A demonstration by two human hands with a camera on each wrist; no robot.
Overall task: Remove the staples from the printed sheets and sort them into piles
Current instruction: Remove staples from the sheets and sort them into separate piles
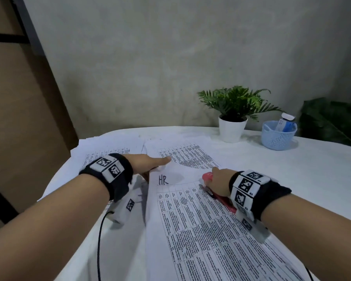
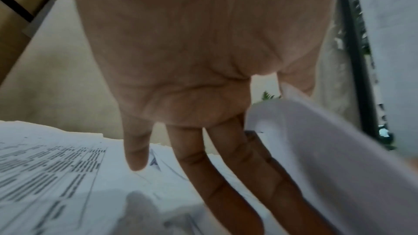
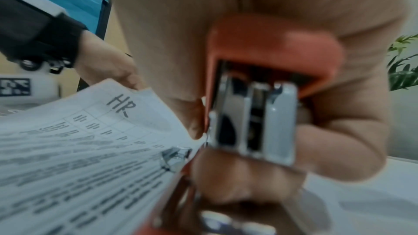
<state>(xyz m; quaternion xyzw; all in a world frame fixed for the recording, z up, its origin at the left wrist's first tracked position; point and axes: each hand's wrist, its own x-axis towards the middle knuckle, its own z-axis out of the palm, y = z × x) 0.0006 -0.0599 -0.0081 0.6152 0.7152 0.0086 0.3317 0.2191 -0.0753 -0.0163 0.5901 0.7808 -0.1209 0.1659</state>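
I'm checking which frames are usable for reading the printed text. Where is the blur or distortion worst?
Head view: sharpest, "HR" on the sheet marked HR readable, table edge bowed by the wide lens. Left wrist view: left hand soft, the lifted sheet smeared. Right wrist view: red stapler and right hand blurred, table print streaked.

Gripped in the right hand, the red plastic stapler looks smooth, its bright metal front glossy. Beside that grip lies a matt white printed paper sheet on matt white tablecloth fabric.
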